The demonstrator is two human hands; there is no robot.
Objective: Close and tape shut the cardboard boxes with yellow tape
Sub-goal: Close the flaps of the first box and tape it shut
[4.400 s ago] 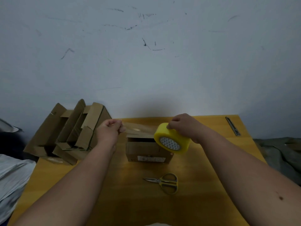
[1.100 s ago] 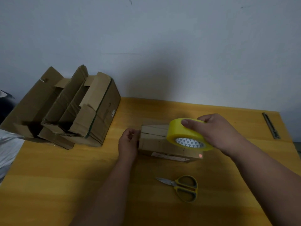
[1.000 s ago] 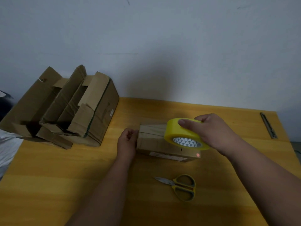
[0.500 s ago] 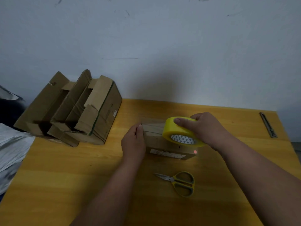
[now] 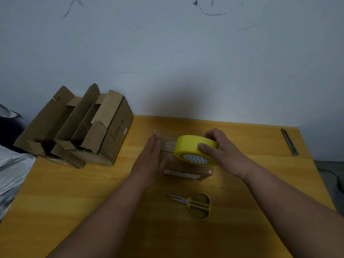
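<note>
At frame centre on the yellow surface (image 5: 74, 192), the left hand (image 5: 149, 161) lies flat, fingers straight, against the small cardboard box (image 5: 184, 171) while the right hand (image 5: 221, 151) grasps the yellow tape roll (image 5: 193, 146) atop it; press the strip down firmly along the seam before pulling further.

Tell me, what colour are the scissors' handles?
Yellow; the scissors show clearly in the head view.
</note>
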